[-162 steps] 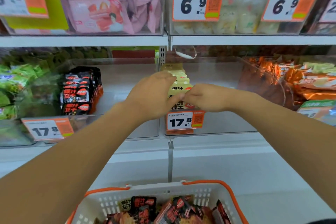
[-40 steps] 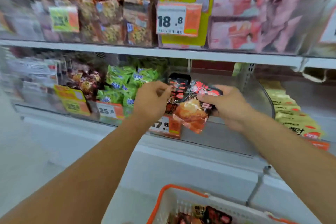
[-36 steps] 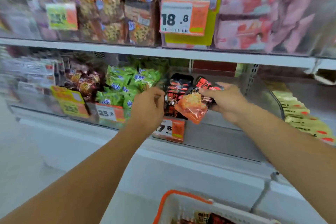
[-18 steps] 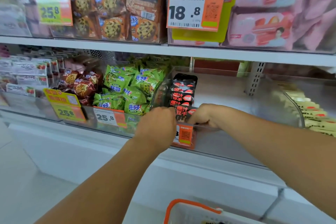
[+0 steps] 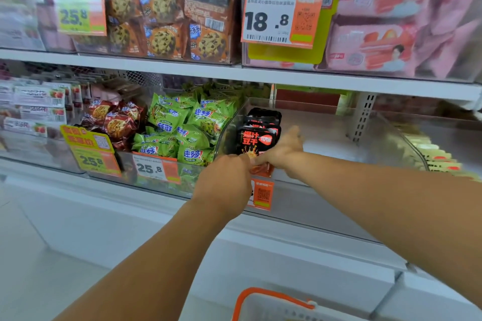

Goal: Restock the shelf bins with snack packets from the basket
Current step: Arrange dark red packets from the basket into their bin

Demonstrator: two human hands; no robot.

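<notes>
**Both hands at the front of the black-packet bin**

Two white, flat-edged metal shelves (image 5: pixel 234 73) ran across the view, each carrying clear, hard plastic bins. The upper one held glossy brown chocolate-chip cookie packs (image 5: pixel 167 15) and soft pink wrapped packs (image 5: pixel 378 44), with a paper price tag reading 18.8 (image 5: pixel 280 18) clipped on a lime-green card. On the lower shelf, a curved-walled clear bin (image 5: pixel 326 190) stood largely bare, its smooth floor showing; a short row of black snack packets (image 5: pixel 262 125) stood on edge against its left wall, shiny film printed with red and orange characters. Left of it, puffy, crinkled green cookie packets (image 5: pixel 182 128) were heaped in the neighbouring bin, with dark red cookie packets (image 5: pixel 117 120) further left. Pale yellow packets (image 5: pixel 438 156) lined the bin to the right, blurred.

At the bottom edge showed the rim of a white plastic basket (image 5: pixel 273 305) with an orange handle; its contents were out of view.

The left hand (image 5: pixel 224 182) was curled at the bin's front lip, its fingertips meeting the lower edge of the front black packet (image 5: pixel 257 143). The right hand (image 5: pixel 283 151) pinched the same packet's right side, thumb raised, fingers hidden behind the film. An orange tag (image 5: pixel 262 194) hung just below.
</notes>
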